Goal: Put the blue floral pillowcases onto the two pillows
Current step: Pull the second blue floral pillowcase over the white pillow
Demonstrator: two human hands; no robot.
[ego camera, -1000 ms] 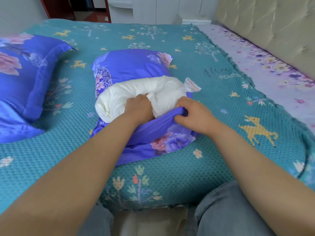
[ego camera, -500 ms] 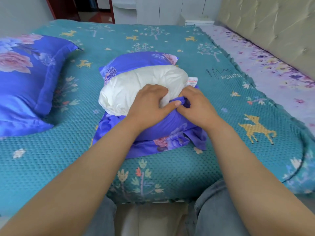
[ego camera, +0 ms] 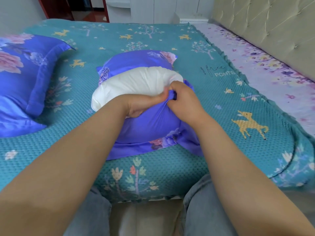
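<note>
A white pillow (ego camera: 136,82) lies folded in the middle of the bed, half inside a blue floral pillowcase (ego camera: 151,126). The far end of the case (ego camera: 136,60) covers the pillow's back part, and white filling bulges out between. My left hand (ego camera: 143,104) pinches the near blue flap and presses against the pillow. My right hand (ego camera: 184,99) grips the bunched edge of the same flap right beside it, fingers closed on the fabric. A second pillow (ego camera: 22,79) in a matching blue floral case lies at the left.
The bed has a teal quilted cover (ego camera: 238,103) with deer and trees. A purple floral sheet (ego camera: 272,74) and a padded beige headboard (ego camera: 265,28) run along the right. My knees in grey trousers (ego camera: 201,210) stand at the bed's near edge. White cupboards are behind.
Both hands drew the blue flap up over the near side of the white pillow. The left hand turned from pushing the filling to pinching the fabric. More blue now covers the front.
</note>
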